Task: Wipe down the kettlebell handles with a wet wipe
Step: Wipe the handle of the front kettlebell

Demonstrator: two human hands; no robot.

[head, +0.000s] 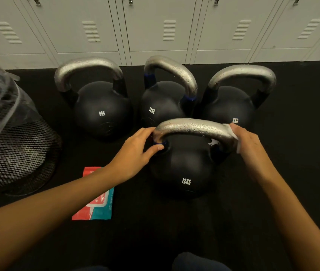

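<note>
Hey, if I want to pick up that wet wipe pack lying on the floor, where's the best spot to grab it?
Judging by its pose, take the wipe pack by its near bottom edge, coming from above. It lies flat on the black floor, so pinching a thin edge probably works best. The left forearm crosses over its upper half, leaving the lower end exposed.

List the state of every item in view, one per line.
Front 12KG kettlebell: upright, handle beaded with droplets.
Left hand: grip on the handle's left end.
Right hand: presses wet wipe around the handle's right end.
Three rear kettlebells: upright, untouched.
Wipes packet: flat on floor.
Mesh bin: lined with plastic bag.
Lockers: shut.
</note>
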